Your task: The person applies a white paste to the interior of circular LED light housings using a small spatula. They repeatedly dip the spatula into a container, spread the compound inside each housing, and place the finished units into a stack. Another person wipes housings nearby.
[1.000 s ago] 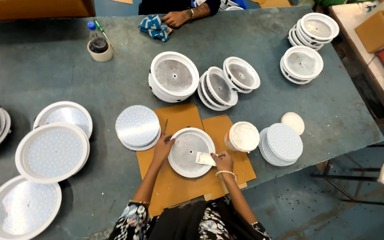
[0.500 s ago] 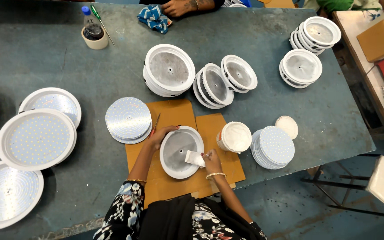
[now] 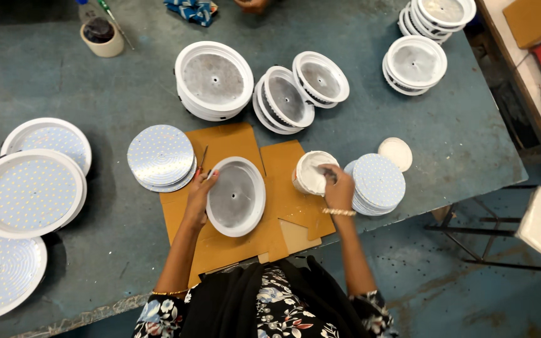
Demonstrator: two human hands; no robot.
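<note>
My left hand [image 3: 199, 193] grips the left rim of a round white lamp housing [image 3: 236, 196] that lies on brown cardboard [image 3: 239, 147]. My right hand [image 3: 338, 186] reaches into a small white tub of paste [image 3: 311, 171] just right of the housing; the fingers are closed at the tub's rim, and what they hold is too small to tell. A stack of round LED discs [image 3: 378, 183] sits right beside my right hand. Another stack of LED discs [image 3: 160, 156] lies left of the housing.
Stacks of white housings [image 3: 213, 79] [image 3: 287, 99] [image 3: 416, 63] [image 3: 441, 14] stand further back. Finished round panels [image 3: 28, 192] [image 3: 46, 136] [image 3: 0, 274] lie at the left. A tub lid [image 3: 395, 153], a tape roll with a bottle [image 3: 101, 33], a blue cloth [image 3: 190, 9] and another person's hand [image 3: 250, 5] are visible.
My right hand left the housing's centre and moved right to the paste tub. The left hand stays on the housing's rim. The view shifted closer.
</note>
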